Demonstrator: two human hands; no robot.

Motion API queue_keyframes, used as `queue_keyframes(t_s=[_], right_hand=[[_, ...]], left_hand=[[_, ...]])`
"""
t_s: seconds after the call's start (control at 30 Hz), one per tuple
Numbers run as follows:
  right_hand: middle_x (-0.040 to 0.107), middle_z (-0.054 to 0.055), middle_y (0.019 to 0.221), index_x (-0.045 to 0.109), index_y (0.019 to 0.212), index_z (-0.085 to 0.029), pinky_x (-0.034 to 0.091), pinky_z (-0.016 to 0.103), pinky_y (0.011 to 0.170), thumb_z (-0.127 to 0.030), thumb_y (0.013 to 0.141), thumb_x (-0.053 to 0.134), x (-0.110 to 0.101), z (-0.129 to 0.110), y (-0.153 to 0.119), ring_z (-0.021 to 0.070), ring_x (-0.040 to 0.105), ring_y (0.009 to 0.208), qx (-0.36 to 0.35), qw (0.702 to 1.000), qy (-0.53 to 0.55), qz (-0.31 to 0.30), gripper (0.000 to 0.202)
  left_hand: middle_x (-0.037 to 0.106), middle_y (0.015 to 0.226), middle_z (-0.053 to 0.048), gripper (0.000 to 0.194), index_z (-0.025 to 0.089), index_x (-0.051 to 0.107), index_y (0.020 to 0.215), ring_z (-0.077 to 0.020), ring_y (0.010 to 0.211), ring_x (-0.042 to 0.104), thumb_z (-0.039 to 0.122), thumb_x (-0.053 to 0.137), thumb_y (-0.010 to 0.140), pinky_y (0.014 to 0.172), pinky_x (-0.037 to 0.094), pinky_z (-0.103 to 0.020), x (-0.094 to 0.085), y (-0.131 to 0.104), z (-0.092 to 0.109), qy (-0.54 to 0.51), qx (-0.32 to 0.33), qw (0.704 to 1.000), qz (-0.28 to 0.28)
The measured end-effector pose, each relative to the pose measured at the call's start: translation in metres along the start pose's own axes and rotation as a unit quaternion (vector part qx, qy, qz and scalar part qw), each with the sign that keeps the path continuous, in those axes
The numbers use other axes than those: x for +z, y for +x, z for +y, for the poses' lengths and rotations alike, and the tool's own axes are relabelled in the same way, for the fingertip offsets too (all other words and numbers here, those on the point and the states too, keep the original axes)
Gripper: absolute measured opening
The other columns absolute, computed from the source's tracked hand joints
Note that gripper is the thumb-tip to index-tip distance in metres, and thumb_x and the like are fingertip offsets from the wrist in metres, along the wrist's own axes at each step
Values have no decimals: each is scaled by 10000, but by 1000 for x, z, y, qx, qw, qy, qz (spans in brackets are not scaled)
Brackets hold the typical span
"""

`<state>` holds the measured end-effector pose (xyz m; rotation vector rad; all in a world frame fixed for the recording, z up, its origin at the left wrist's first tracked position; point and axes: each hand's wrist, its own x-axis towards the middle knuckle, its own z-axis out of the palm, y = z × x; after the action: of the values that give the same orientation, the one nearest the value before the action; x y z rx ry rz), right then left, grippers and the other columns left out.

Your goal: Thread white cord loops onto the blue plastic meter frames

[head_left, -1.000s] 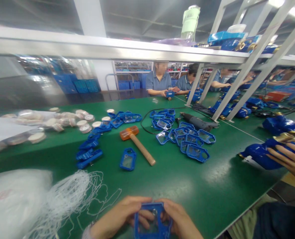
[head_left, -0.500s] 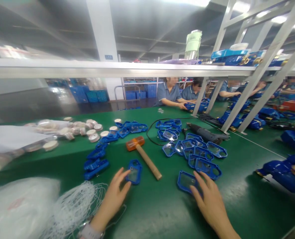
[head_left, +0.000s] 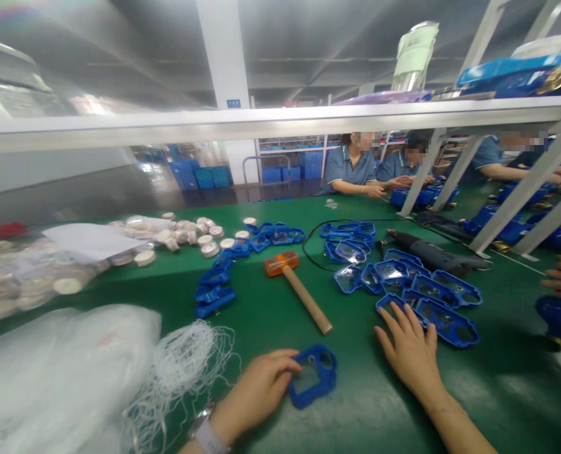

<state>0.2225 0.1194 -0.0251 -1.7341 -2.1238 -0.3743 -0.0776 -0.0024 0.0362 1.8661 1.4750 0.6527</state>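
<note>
My left hand [head_left: 267, 381] is closed on the left side of a blue plastic frame cover [head_left: 328, 378] with a clear window and a round hole. This cover is just above or on the green table near me. My right hand [head_left: 410, 350] has its fingers spread, with the fingertips on another blue cover [head_left: 388, 299] at the near edge of a group of similar covers [head_left: 450, 318]. Between and beyond the hands lies a mallet [head_left: 306, 296] with an orange head and wooden handle.
A tangle of white strings [head_left: 190, 353] and a clear plastic bag [head_left: 72, 378] lie at left. Behind them are white round rolls [head_left: 209, 244]. A dark power tool [head_left: 431, 253] lies behind the covers. Shelf posts [head_left: 526, 183] stand at right; co-workers [head_left: 351, 167] sit across the table.
My left hand has gripped the cover beside the mallet and brought it nearer and rightward. My right hand has moved forward to the cover group. The view has turned left.
</note>
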Motion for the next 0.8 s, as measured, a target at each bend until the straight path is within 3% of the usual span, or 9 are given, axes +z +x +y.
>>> queue_keyframes(t_s=[0.1, 0.2, 0.3, 0.47, 0.63, 0.73, 0.8], right_hand=[[473, 129, 1347, 498, 1236, -172, 230, 617, 1015, -398, 905, 299, -11, -22, -15, 310, 297, 1320, -37, 995, 81, 41, 448], [524, 125, 1289, 492, 1214, -193, 281, 605, 1004, -376, 900, 351, -24, -42, -37, 302, 361, 1286, -78, 980, 173, 56, 390], [552, 118, 1248, 488, 1202, -222, 336, 610, 970, -329, 884, 425, -35, -59, -59, 305, 416, 1248, -113, 963, 241, 49, 342], [587, 104, 1198, 522, 1177, -236, 403, 564, 943, -261, 843, 514, -49, -89, -82, 306, 483, 1189, -152, 937, 308, 65, 336], [603, 101, 1194, 513, 1210, -241, 497, 413, 893, -169, 815, 541, -64, -118, -94, 265, 553, 1119, -171, 898, 403, 40, 403], [602, 120, 1205, 443, 1295, -211, 557, 303, 775, -180, 779, 589, -76, -136, -99, 215, 654, 919, -129, 866, 480, -53, 537], [652, 115, 1122, 480, 1268, -184, 569, 249, 666, -222, 768, 604, -86, -146, -100, 179, 675, 759, -99, 831, 533, -127, 516]], left_hand=[[595, 1225, -9, 266, 259, 650, 983, -158, 1131, 534, 126, 474, 834, 1003, 382, -307, -6, -6, 11, -14, 28, 999, -27], [590, 1199, -30, 265, 241, 628, 1013, -168, 1107, 531, 133, 447, 852, 986, 386, -313, -25, -11, 0, -7, 13, 999, 42], [621, 1049, -47, 223, 223, 638, 965, -194, 1014, 546, 156, 457, 854, 918, 408, -341, -44, -20, -22, 63, -30, 992, 107], [600, 891, -38, 104, 209, 640, 853, -218, 886, 523, 214, 540, 824, 780, 394, -341, -41, -30, -36, 228, -62, 970, 54], [575, 810, -35, 214, 178, 575, 765, -190, 797, 510, 193, 410, 899, 755, 377, -320, -26, -32, -15, 243, -34, 969, 28], [584, 813, -16, 163, 191, 532, 833, -176, 778, 523, 207, 394, 918, 758, 389, -302, -22, -39, 10, 202, 19, 979, -11], [596, 815, -9, 134, 201, 514, 856, -170, 766, 540, 217, 399, 922, 740, 401, -287, -19, -47, 27, 168, 48, 984, -37]])
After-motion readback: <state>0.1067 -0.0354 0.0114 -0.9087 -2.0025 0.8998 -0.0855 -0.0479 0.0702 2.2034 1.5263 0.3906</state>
